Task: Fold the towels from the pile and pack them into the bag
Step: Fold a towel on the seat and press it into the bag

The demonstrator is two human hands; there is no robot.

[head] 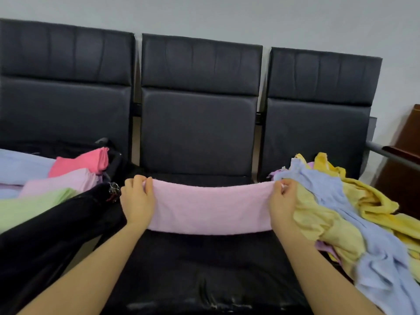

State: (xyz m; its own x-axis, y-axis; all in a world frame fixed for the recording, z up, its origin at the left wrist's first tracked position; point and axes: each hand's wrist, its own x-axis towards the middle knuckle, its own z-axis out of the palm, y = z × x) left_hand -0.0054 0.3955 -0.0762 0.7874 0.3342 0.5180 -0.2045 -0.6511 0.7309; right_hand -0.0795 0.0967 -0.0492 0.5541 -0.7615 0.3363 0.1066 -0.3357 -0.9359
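Both hands, left (137,200) and right (282,202), pinch the pink towel's (210,206) end edges, stretched across the middle seat (204,264).

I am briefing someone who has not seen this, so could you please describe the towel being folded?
On the middle seat of the black three-seat bench, the left hand and right hand stretch a pale pink towel between them. It is the only towel held taut and flat; the pile on its right is crumpled.

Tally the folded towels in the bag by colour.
Blue folded towel: 1
Hot pink folded towel: 1
Lilac folded towel: 1
Green folded towel: 1
Total: 4 visible; any lying underneath are hidden.
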